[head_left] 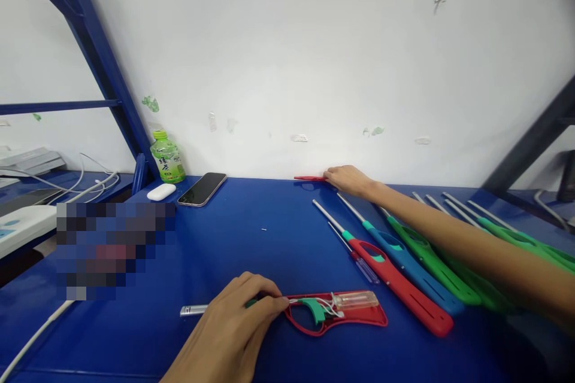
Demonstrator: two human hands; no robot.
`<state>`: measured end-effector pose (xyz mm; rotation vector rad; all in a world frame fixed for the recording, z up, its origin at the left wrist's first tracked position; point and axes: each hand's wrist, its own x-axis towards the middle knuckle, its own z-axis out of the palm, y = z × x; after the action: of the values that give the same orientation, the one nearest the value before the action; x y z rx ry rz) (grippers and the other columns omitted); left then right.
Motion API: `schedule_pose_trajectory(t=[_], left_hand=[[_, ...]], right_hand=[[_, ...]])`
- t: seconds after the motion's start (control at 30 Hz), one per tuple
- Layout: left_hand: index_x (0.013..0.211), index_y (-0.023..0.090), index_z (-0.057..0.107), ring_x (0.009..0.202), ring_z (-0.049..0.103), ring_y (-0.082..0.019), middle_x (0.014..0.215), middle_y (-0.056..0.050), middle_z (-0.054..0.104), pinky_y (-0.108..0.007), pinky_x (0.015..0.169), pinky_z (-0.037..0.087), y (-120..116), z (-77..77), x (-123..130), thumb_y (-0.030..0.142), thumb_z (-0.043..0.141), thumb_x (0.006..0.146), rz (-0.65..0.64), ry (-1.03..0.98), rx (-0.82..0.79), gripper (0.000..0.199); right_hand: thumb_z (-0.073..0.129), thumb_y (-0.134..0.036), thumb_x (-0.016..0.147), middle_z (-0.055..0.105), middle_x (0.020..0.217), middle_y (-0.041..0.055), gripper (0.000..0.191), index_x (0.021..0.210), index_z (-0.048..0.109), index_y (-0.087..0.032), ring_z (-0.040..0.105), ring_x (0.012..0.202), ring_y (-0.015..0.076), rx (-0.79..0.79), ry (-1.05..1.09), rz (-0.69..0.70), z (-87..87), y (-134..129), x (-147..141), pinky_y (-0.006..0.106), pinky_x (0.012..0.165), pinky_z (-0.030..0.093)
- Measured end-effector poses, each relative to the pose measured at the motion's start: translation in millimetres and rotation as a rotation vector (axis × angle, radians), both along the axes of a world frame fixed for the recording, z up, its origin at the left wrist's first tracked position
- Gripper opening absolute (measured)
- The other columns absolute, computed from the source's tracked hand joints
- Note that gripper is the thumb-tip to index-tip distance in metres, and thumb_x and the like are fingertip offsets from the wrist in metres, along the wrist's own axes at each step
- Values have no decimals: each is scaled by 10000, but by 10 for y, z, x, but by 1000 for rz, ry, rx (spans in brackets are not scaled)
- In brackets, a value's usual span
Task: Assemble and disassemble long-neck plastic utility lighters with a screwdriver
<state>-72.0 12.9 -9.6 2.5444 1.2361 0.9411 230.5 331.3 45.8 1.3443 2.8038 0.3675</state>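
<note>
An opened red lighter half (pixel 354 314) lies near the front of the blue table, showing a green trigger (pixel 315 310), white wires and a clear fuel tank (pixel 357 300). My left hand (pixel 245 317) pinches this lighter at its neck, and the metal tube (pixel 194 310) sticks out to the left of the fingers. Far back against the wall, my right hand (pixel 345 179) has its fingers closed on a thin red piece (pixel 309 178), a lighter shell by its look. Between the hands a tiny metallic bit (pixel 264 229) rests on the table.
Red (pixel 404 290), blue (pixel 415 275) and several green lighters (pixel 438 266) lie at the right, partly under my right arm. A screwdriver (pixel 366 267) is beside the red one. At the back left are a phone (pixel 202 189), white case (pixel 161 192) and bottle (pixel 168 158).
</note>
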Motion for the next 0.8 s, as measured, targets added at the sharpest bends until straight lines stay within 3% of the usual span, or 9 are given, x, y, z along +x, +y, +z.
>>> schedule_pose_trajectory(t=[0.2,0.37,0.47,0.57,0.67,0.8], left_hand=[[1332,317,693,1023,709,-159,1208,-19,719,-271,858,609,1,39,38,104,489,1107,22,-21,8,371],[1259,313,715,971,717,-157,1125,12,746,-274,851,623,-6,65,76,115,527,1092,31,-39,52,320],[1224,311,723,952,719,-149,1101,22,754,-262,839,620,-6,64,76,103,519,1088,37,-45,60,321],[1180,310,731,947,723,-146,1093,29,762,-257,837,615,7,79,61,120,509,1099,71,-46,62,303],[1117,309,744,928,735,-137,1071,39,774,-238,816,609,27,109,36,143,514,1102,109,-64,80,283],[1046,334,757,886,740,-121,1024,76,787,-226,795,597,52,128,1,176,552,1095,150,-97,131,263]], right_hand=[[705,-390,1047,682,1381,109,377,1367,660,-197,712,1153,266,-27,298,-49,272,-268,59,490,965,622],[693,-421,1052,728,1252,87,331,1276,687,-177,734,1058,239,-137,656,-46,550,-878,153,455,916,629],[533,-514,1104,786,970,59,335,1052,659,-208,751,883,213,-311,823,-3,661,-1340,142,395,850,613],[544,-599,1064,789,889,57,410,894,609,-231,751,806,217,-513,915,19,716,-1732,77,382,793,603],[634,-610,1004,804,918,71,394,913,607,-228,776,844,244,-693,964,20,723,-1972,9,397,791,613],[728,-543,976,805,941,53,335,970,609,-231,781,887,239,-945,987,36,669,-2078,-30,378,824,584]])
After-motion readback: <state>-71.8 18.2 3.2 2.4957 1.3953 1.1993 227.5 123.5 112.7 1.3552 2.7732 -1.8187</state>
